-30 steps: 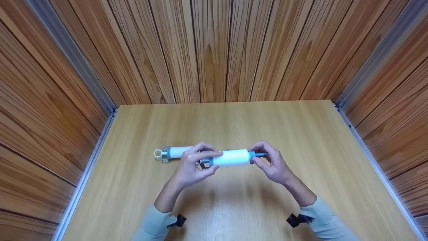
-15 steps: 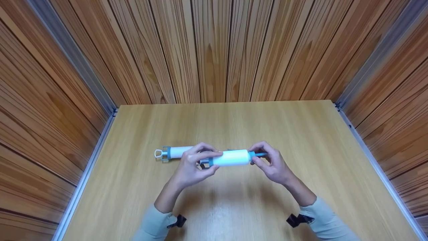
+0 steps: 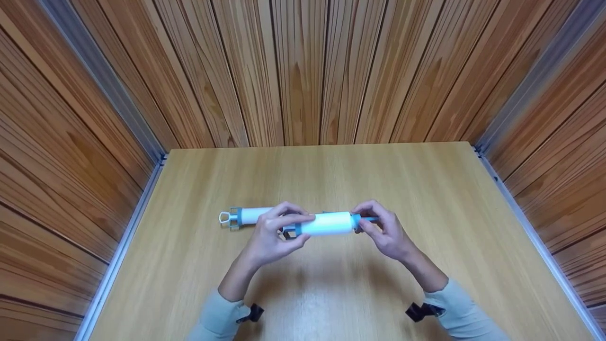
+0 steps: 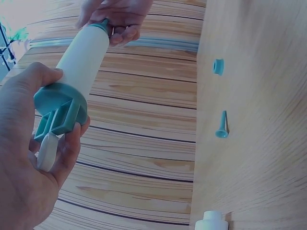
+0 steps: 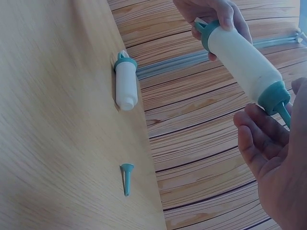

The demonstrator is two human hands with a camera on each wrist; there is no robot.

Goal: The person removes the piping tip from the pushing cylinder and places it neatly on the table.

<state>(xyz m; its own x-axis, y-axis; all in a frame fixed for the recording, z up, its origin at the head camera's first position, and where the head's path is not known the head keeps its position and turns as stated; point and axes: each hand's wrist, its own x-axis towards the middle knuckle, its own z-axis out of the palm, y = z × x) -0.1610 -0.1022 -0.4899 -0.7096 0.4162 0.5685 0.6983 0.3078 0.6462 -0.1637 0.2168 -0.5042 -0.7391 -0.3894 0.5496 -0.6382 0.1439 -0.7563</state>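
Observation:
Held level over the table is a white icing syringe [image 3: 326,223] with teal ends and a thin teal nozzle [image 5: 284,115]. My left hand [image 3: 270,239] grips its handle end, thumb and fingers around the teal cap [image 4: 62,98]; the white plunger handle [image 4: 47,152] sits by the palm. At the opposite end, the thumb and fingers of my right hand [image 3: 388,234] pinch the teal collar [image 5: 274,97] at the nozzle's base. Part of that collar is hidden by the fingers in the head view.
A second icing syringe [image 3: 254,215] lies on the table [image 3: 213,180] behind my left hand, its ring handle to the left. A loose teal nozzle [image 4: 221,125] and a small teal ring [image 4: 218,67] also lie there. Wood-plank walls [image 3: 303,71] enclose the back and sides.
My right thumb and fingers have shifted slightly around the nozzle collar. The left hand and the syringe have stayed in place.

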